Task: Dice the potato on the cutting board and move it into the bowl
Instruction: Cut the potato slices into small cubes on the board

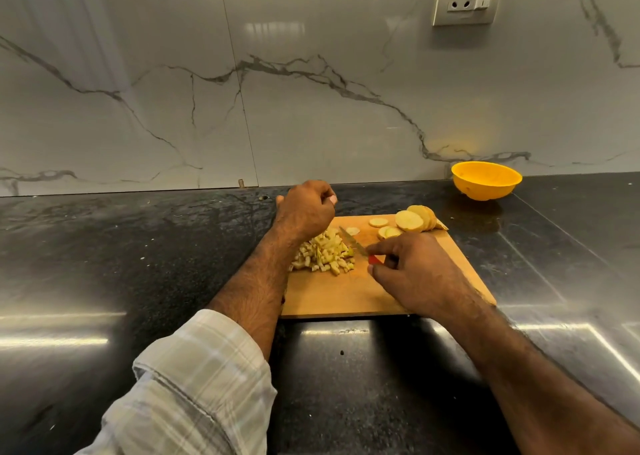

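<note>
Head view: a wooden board [346, 295] lies on the dark worktop [138, 264], near its back edge. On the board's left part sits a pile of dice [323, 254]; at its far right corner lie potato slices [410, 220], some flat, some leaning in a stack. The right hand [412, 271] has its grip closed round the red handle of a knife [356, 243], whose blade points toward the pile. The left hand [306, 208] hovers over the board's far left corner, fingers curled; whether it holds anything cannot be told. A yellow bowl [486, 180] stands at the worktop's back edge, right of the board, against the marble wall [311, 90].
</note>
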The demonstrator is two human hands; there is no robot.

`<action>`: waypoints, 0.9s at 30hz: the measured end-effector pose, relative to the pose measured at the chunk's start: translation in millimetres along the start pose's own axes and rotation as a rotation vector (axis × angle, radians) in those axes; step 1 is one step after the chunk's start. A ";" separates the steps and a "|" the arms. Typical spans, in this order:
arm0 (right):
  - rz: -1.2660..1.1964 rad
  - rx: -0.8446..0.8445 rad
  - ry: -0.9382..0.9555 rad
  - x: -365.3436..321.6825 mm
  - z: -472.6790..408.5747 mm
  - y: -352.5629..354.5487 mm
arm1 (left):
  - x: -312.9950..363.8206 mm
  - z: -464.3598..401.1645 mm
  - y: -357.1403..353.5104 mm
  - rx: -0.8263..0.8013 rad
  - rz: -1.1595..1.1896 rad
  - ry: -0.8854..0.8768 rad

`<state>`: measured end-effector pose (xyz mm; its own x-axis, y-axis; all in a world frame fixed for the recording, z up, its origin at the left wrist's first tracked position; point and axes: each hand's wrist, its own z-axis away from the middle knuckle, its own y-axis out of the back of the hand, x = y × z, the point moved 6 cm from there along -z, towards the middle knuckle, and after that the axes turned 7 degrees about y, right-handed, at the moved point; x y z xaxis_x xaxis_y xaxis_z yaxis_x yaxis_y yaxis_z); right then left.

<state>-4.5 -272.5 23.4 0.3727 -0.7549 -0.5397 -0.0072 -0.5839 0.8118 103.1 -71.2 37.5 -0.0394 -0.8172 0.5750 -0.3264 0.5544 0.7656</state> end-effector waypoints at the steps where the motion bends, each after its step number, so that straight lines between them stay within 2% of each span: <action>1: 0.018 0.011 -0.021 2.6 -0.5 2.2 | -0.1 -0.1 1.6 0.012 0.013 0.000; 6: 0.047 -0.074 -0.067 6.8 -1.7 -5.0 | 10.4 6.9 -11.2 -0.079 -0.056 -0.065; 10: 0.104 -0.004 -0.143 17.9 -3.4 8.4 | 16.8 13.3 -21.3 -0.212 -0.236 -0.084; 12: 0.152 -0.023 -0.166 19.9 -3.7 8.9 | 18.7 15.3 -25.7 -0.272 -0.282 -0.084; 21: 0.201 -0.039 -0.176 14.4 -3.8 2.7 | 30.0 22.0 -35.6 -0.439 -0.171 -0.057; 27: 0.211 -0.052 -0.147 3.3 -3.6 -3.4 | 28.0 23.0 -37.1 -0.455 -0.180 -0.060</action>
<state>0.1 -271.9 19.6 0.2288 -0.8959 -0.3807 -0.0212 -0.3956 0.9182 92.3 -118.3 18.6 -0.0793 -0.9065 0.4148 0.1120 0.4054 0.9073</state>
